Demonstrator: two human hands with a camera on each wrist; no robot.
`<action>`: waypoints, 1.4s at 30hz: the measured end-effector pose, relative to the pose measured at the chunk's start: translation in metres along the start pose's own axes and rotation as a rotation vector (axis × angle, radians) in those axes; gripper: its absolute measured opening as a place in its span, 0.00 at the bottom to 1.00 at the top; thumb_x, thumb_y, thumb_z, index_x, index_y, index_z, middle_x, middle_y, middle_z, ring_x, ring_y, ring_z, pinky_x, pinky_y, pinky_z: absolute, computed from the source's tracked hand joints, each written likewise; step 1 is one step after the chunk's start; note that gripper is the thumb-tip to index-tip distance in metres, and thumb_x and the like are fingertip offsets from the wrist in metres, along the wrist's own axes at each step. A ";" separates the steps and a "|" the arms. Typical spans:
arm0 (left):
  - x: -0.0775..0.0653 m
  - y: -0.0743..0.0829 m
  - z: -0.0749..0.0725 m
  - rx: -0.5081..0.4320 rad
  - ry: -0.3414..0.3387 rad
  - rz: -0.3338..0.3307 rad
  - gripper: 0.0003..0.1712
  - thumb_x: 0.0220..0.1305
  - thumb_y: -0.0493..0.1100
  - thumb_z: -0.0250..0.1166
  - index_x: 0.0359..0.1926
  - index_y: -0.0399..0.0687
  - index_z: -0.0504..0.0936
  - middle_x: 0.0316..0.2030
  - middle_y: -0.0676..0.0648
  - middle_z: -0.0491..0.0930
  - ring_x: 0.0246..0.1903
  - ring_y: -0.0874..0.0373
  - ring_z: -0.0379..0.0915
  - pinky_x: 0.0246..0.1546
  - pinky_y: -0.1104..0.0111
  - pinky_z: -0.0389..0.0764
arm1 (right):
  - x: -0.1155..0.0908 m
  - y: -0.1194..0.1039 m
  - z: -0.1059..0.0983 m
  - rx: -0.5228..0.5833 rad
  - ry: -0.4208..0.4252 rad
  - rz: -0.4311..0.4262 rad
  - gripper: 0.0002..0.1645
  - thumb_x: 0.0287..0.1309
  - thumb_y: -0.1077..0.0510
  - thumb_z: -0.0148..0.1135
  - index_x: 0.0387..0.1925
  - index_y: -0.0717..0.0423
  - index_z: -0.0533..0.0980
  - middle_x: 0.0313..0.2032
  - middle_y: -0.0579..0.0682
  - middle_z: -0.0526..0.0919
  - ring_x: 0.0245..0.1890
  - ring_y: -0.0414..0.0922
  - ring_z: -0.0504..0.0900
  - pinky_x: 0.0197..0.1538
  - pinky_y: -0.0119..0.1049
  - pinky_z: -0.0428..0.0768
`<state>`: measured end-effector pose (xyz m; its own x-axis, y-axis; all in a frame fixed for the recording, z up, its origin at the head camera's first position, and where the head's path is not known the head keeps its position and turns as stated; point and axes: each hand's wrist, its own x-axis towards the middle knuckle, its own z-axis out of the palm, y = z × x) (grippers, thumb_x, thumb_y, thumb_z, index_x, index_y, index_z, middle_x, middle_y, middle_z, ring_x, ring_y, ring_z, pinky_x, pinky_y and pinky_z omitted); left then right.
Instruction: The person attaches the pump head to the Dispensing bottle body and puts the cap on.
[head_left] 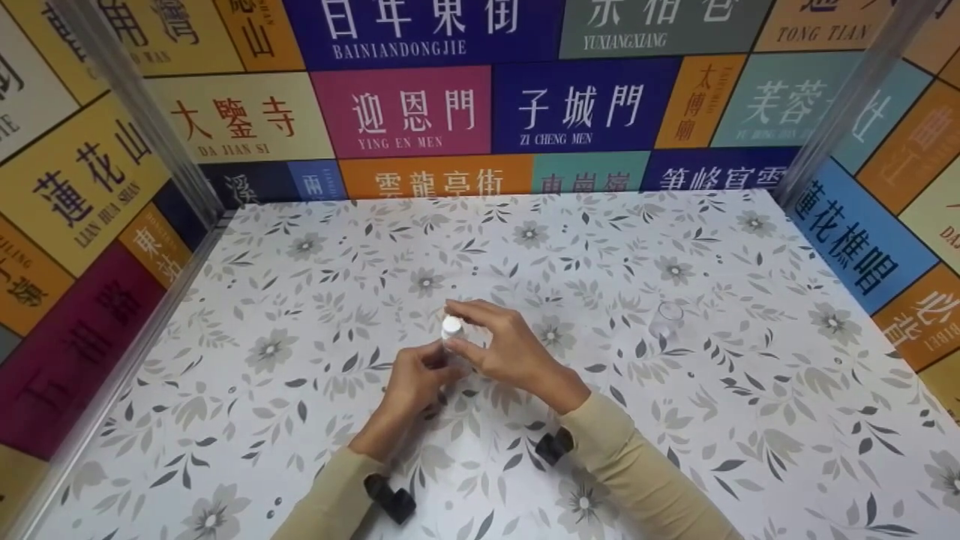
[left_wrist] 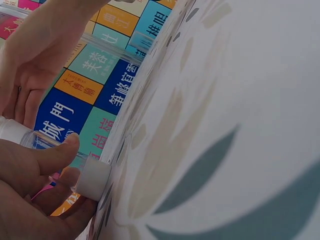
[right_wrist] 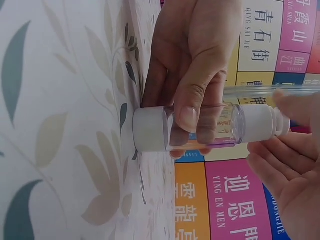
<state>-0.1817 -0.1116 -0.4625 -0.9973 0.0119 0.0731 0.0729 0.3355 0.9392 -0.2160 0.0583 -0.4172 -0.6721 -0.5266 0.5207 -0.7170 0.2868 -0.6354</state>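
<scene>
A clear bottle (right_wrist: pixel 225 125) with a white base and a white pump top (right_wrist: pixel 260 122) stands upright on the table. My left hand (head_left: pixel 418 379) grips its transparent middle between thumb and fingers, as both wrist views show. Around the white top, my right hand (head_left: pixel 517 351) holds its thumb and fingers loosely on either side. In the right wrist view, the right thumb (right_wrist: pixel 295 106) lies close to the pump top; whether it touches cannot be made out. From above, only the bottle's white top (head_left: pixel 451 327) shows clearly.
A small transparent cap (head_left: pixel 666 321) stands on the table to the right of my hands. The table (head_left: pixel 360 262) has a white cloth with grey flowers and leaves. Colourful panels with lettering (head_left: pixel 416 109) enclose the back and both sides.
</scene>
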 end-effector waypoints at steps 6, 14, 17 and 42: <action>0.001 -0.001 0.000 0.009 0.001 0.031 0.23 0.54 0.33 0.74 0.54 0.38 0.84 0.46 0.34 0.86 0.48 0.46 0.84 0.47 0.63 0.84 | 0.000 0.000 0.001 0.056 -0.036 -0.014 0.25 0.63 0.64 0.64 0.61 0.65 0.75 0.55 0.59 0.83 0.55 0.51 0.84 0.60 0.34 0.80; 0.002 -0.001 0.001 0.024 0.009 0.016 0.24 0.53 0.33 0.74 0.54 0.38 0.84 0.48 0.33 0.85 0.52 0.43 0.83 0.52 0.55 0.83 | 0.001 0.003 0.002 0.096 -0.025 -0.011 0.25 0.61 0.64 0.67 0.59 0.65 0.76 0.52 0.61 0.84 0.50 0.51 0.84 0.55 0.33 0.83; 0.002 -0.001 0.001 0.015 0.007 -0.001 0.24 0.54 0.32 0.74 0.54 0.38 0.84 0.48 0.33 0.85 0.53 0.43 0.82 0.54 0.54 0.82 | 0.001 0.002 0.001 0.106 -0.019 0.004 0.27 0.59 0.64 0.69 0.59 0.65 0.76 0.52 0.62 0.83 0.52 0.52 0.84 0.55 0.33 0.83; 0.002 0.000 0.000 0.013 -0.005 -0.029 0.22 0.54 0.32 0.73 0.53 0.40 0.86 0.46 0.36 0.87 0.46 0.48 0.85 0.43 0.68 0.82 | 0.000 0.004 0.002 0.096 -0.019 -0.006 0.25 0.59 0.65 0.69 0.58 0.65 0.76 0.53 0.60 0.82 0.54 0.51 0.83 0.57 0.33 0.82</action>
<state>-0.1835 -0.1110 -0.4621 -0.9990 0.0072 0.0445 0.0442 0.3482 0.9364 -0.2189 0.0574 -0.4209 -0.6632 -0.5435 0.5146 -0.6995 0.2054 -0.6845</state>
